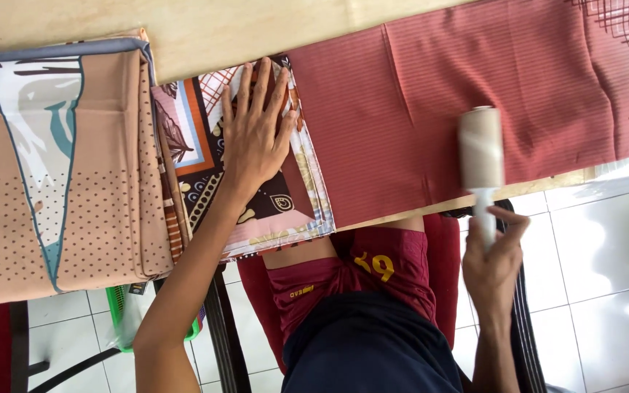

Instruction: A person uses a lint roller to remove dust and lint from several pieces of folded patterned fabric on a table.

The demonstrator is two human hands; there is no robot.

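Wooden table (205,33); lint roller (480,149) in right hand (491,258), over red cloth (475,94).

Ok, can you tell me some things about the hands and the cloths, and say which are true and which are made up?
1. The right hand holds a lint roller by its handle. True.
2. The roller lies over the blue cloth. False: it is over the red cloth.
3. The left hand rests flat on a folded patterned cloth. True.
4. The left hand is closed in a fist. False: its fingers are spread out.
5. A stack of folded tan cloth lies to the left of the patterned cloth. True.
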